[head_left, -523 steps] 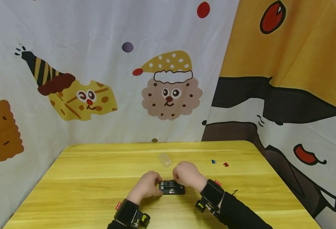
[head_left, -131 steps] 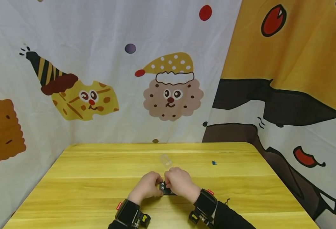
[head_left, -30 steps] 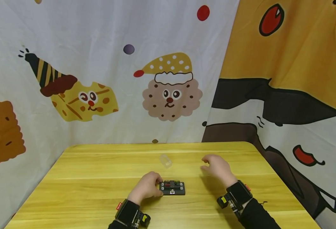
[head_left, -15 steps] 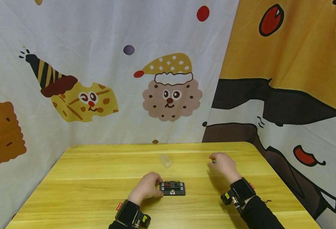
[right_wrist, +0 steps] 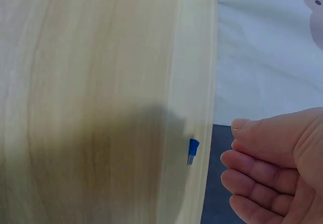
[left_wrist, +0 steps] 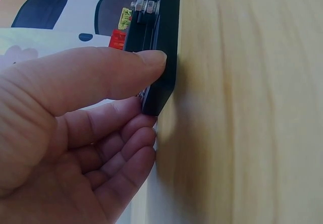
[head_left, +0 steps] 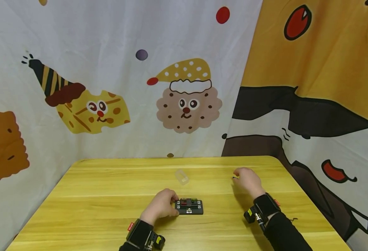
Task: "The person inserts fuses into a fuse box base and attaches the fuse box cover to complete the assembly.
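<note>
At the table's centre a black fuse block (head_left: 190, 211) with metal screw terminals lies flat. My left hand (head_left: 159, 205) grips its left end, thumb on the near side and fingers behind. In the left wrist view a red blade fuse (left_wrist: 117, 40) and a yellow-green fuse (left_wrist: 124, 18) stick up from the block. Over at the back right, my right hand (head_left: 248, 180) hovers beside a blue blade fuse (right_wrist: 193, 147). That fuse lies on the table, its metal prongs showing in the right wrist view. The right fingers are loosely bent, apart from the fuse, and hold nothing.
Behind the fuse block lies a clear plastic cover (head_left: 182, 177) on the yellow wooden table (head_left: 108, 188). A printed cartoon curtain (head_left: 108, 69) hangs close along the table's back and sides. Cameras are strapped to both wrists.
The red fuse left the table and now sits in the block. My right hand went from the block to the blue fuse, lately shifting slightly right. The left hand kept its grip.
</note>
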### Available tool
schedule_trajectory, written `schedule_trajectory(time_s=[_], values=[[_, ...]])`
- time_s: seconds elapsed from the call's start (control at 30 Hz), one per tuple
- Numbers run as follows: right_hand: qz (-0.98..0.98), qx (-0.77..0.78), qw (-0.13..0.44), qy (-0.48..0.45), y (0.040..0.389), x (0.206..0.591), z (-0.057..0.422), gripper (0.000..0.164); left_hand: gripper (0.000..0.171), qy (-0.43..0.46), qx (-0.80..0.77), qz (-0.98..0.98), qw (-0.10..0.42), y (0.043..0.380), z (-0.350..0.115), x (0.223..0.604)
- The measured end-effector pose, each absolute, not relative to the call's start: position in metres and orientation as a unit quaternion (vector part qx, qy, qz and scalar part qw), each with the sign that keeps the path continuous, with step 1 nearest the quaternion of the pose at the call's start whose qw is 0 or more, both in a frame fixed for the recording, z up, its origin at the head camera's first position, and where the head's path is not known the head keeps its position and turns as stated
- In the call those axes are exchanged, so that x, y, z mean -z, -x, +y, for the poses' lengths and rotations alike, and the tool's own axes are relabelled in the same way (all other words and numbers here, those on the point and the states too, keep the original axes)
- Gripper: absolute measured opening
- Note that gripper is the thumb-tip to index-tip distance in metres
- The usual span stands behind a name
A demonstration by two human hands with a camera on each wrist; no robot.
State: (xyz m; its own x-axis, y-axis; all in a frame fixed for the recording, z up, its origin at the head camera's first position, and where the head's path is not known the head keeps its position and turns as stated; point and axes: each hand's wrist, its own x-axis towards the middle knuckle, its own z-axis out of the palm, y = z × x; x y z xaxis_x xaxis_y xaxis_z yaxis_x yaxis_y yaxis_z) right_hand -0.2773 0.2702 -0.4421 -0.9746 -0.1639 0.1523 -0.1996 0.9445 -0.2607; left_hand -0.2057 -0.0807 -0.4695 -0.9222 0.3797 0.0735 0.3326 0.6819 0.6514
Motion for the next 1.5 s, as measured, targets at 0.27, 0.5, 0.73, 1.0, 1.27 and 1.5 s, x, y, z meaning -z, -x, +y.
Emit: schedule_trajectory(time_s=[0.27, 0.5, 0.73, 1.0, 1.27, 1.5], values=[[-0.989, -0.119, 0.047, -0.069, 0.284, 0.446, 0.271, 0.021, 0.039, -0.193, -0.347, 0.917, 0.037, 0.206, -0.081, 0.47], [-0.992, -0.098, 0.05, -0.062, 0.291, 0.453, 0.271, 0.016, 0.039, -0.199, -0.35, 0.915, 0.037, 0.206, -0.08, 0.469], [-0.994, -0.09, 0.041, -0.051, 0.296, 0.457, 0.269, 0.014, 0.04, -0.198, -0.347, 0.916, 0.042, 0.206, -0.081, 0.47], [-0.995, -0.08, 0.041, -0.045, 0.3, 0.46, 0.269, 0.004, 0.039, -0.2, -0.343, 0.917, 0.038, 0.206, -0.081, 0.469], [-0.995, -0.07, 0.05, -0.045, 0.303, 0.463, 0.268, 0.012, 0.039, -0.199, -0.337, 0.92, 0.03, 0.207, -0.08, 0.469], [-0.995, -0.063, 0.057, -0.045, 0.303, 0.463, 0.267, 0.02, 0.039, -0.2, -0.346, 0.916, 0.039, 0.206, -0.081, 0.469]])
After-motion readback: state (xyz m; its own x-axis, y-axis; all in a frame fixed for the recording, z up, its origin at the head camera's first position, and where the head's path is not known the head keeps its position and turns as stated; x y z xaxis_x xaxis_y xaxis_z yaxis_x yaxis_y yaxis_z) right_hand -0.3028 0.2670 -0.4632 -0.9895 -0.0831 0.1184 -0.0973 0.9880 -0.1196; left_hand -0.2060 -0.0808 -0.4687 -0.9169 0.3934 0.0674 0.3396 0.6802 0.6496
